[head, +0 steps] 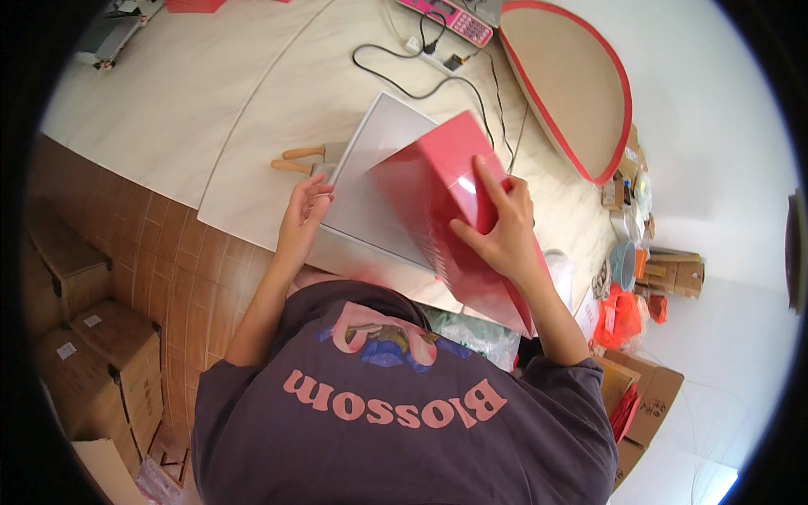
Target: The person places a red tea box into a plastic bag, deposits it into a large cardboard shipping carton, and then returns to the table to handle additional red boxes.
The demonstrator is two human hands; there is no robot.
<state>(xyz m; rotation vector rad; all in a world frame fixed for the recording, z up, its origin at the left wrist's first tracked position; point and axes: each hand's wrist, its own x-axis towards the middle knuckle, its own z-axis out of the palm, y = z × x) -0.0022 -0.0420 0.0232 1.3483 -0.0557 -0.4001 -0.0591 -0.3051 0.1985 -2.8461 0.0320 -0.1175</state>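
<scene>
My right hand (505, 221) grips a glossy red box (435, 189), thumb and fingers spread across its side. The box is held tilted over the right part of a shallow grey tray or panel with a white rim (372, 183), and hides that part. By the panel's left edge, my left hand (307, 205) has its fingers loosely apart and holds nothing; whether the fingertips touch the rim I cannot tell. Just beyond that hand lie two scrapers with wooden handles (297, 160), their blades partly covered by the panel.
A marble-patterned table (252, 139) bears a power strip (440, 62), black cables and a pink electronic scale (464, 22). At the right back leans a beige board with red edging (568, 82). Cardboard boxes (107, 366) stand on the tiled floor at left; clutter lines the right wall.
</scene>
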